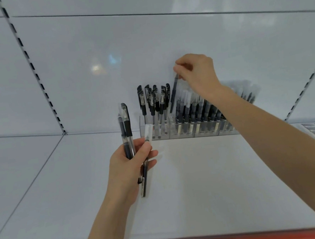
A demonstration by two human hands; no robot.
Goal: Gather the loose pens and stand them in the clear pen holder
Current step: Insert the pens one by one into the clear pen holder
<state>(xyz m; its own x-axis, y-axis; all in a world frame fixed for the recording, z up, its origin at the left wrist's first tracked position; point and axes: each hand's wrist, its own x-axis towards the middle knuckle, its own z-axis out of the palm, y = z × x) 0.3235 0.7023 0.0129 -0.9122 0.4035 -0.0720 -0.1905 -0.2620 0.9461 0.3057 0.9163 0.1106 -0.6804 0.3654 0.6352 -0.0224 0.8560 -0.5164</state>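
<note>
**A:** Which pen goes in next, and where is it?

**B:** The pen (173,94) in the right hand (196,73). The fingers (181,69) pinch its top end, and it hangs below them over the holder (143,129), which stands at the shelf's (202,184) back edge against the back panel (123,53).

**A:** How does its long axis lie?

**B:** Near upright but tilted. The top leans right toward the hand, and the lower tip points down and left. That tip sits in the gap between the capped pens (152,101) on the holder's left and the dark row (196,112) on its right. I cannot tell whether it has passed the rim yet.

**A:** So the move is downward?

**B:** I'd judge so. It goes mostly straight down along the pen's own line, righting the tilt so the tip finds the gap rather than a neighbour's cap.

**A:** And the left hand (127,168)?

**B:** It is curled round a bundle (127,131) of pens held upright, above the shelf in front of the holder's left end. It is nearer the shelf's front edge and apart from the holder. The right hand is plainly nearer the slot, so the left waits to hand over.
</note>
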